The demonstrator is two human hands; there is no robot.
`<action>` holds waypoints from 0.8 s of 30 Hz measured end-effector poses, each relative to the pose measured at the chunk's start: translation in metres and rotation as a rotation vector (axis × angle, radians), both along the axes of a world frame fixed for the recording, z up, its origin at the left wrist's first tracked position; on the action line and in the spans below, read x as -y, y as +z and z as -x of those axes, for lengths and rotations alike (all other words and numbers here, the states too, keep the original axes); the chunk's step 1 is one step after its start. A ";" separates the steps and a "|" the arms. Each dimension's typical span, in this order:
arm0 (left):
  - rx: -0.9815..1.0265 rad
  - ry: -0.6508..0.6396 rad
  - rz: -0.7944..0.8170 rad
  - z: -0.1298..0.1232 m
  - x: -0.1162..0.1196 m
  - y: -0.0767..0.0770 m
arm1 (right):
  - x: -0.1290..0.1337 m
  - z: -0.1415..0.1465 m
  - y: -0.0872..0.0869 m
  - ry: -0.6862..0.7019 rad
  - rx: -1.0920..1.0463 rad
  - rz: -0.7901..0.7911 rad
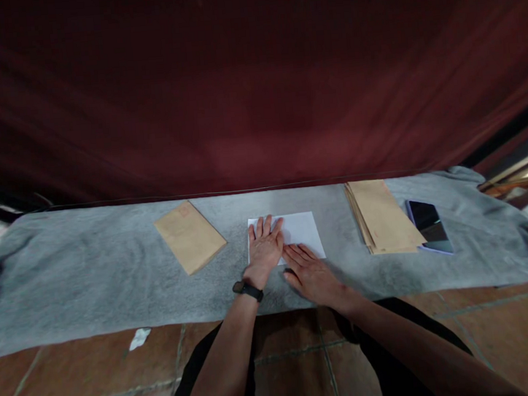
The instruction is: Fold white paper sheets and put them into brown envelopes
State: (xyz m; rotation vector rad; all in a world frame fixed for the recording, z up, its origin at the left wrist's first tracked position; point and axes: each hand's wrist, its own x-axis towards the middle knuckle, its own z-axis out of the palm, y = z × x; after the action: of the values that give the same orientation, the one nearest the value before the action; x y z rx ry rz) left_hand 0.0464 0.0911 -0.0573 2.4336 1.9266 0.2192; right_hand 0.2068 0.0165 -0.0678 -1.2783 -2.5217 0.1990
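Observation:
A white sheet of paper [301,227] lies flat on the grey cloth, wider than it is deep. My left hand [265,247], with a dark band on its wrist, rests on the left part of the sheet with fingers spread. On the near edge of the paper lies my right hand [310,271], palm down and fingers stretched out, its tips close to the left hand. Neither hand grips anything. Whether the sheet is folded cannot be made out.
Brown envelopes [188,236] lie to the left. A stack of brown envelopes [381,215] sits on the right, touching a phone [430,225]. Grey cloth [104,267] covers the long surface, with a dark red hanging [256,112] behind. A white scrap [140,338] is on the tiled floor.

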 end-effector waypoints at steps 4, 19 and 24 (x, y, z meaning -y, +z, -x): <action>-0.010 -0.005 -0.017 -0.003 0.001 -0.002 | 0.015 -0.004 0.000 0.036 0.004 -0.006; 0.010 0.042 -0.029 -0.008 -0.003 0.000 | 0.013 -0.021 0.005 -0.044 0.053 -0.004; 0.003 0.045 -0.063 0.008 0.005 -0.002 | 0.010 -0.033 -0.007 -0.154 0.065 -0.127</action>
State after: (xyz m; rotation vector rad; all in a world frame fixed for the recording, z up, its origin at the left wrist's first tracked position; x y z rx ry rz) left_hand 0.0387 0.0863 -0.0596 2.4286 2.0042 0.2886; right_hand 0.2402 0.0069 -0.0748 -1.4402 -2.4308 -0.0373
